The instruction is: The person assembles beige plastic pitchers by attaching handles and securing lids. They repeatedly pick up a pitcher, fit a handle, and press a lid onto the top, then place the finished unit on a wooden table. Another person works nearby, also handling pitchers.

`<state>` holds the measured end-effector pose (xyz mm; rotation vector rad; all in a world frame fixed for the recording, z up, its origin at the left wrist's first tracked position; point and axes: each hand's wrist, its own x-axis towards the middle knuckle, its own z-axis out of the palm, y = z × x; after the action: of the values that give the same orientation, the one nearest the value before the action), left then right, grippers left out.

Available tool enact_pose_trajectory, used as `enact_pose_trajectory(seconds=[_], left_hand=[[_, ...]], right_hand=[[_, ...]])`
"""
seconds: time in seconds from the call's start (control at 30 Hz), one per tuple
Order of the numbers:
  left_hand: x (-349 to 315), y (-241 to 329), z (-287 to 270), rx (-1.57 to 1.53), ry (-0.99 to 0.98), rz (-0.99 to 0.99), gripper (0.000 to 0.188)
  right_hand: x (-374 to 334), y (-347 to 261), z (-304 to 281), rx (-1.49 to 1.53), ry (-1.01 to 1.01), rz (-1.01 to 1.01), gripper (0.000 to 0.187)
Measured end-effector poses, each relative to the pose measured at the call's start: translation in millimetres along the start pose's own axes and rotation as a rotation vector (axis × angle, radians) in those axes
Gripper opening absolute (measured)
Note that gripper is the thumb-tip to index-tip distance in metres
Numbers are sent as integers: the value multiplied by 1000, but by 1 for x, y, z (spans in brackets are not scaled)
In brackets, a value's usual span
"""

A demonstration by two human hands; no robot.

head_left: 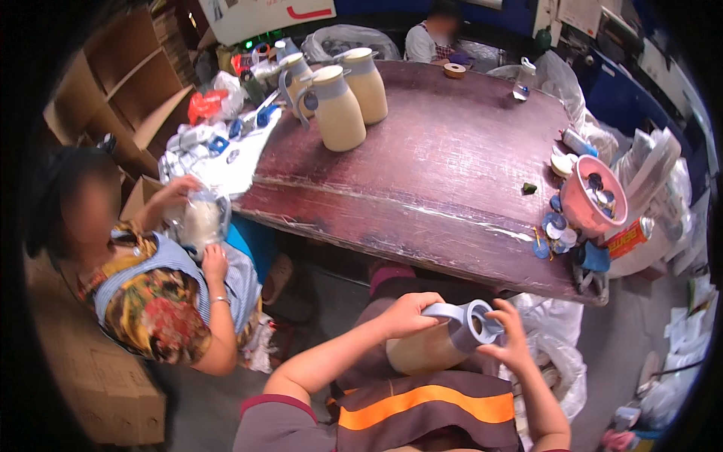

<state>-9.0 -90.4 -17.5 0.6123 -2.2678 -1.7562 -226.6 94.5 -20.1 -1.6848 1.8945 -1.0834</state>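
Note:
A cream vacuum jug with a grey-blue collar and handle lies tilted across my lap, its open mouth facing right. My left hand is closed around the top of its handle. At the mouth end, my right hand curves round the grey-blue rim, thumb below and fingers above. Part of the rim is hidden by those fingers. Three similar jugs with lids stand on the far left of the table, the nearest jug in front of the other two.
The dark red table has a worn front edge just beyond my knees. On its right stand a pink basin of small parts, loose blue discs and a red can. A co-worker at left handles a plastic-wrapped jug; another person sits opposite.

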Motion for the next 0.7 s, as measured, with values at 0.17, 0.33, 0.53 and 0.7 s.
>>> enact_pose_trajectory(seconds=[0.17, 0.33, 0.53, 0.7], left_hand=[[5, 17, -9, -19, 156, -134, 18], [18, 24, 16, -62, 56, -270, 20], [24, 21, 38, 82, 146, -164, 25], [27, 26, 33, 83, 121, -190, 27]], right_hand=[[-105, 88, -47, -89, -211, 756, 23], [-291, 190, -16, -332, -472, 1360, 31], [-323, 231, 67, -641, -215, 1323, 28], [-318, 284, 87, -812, -333, 1110, 32]])
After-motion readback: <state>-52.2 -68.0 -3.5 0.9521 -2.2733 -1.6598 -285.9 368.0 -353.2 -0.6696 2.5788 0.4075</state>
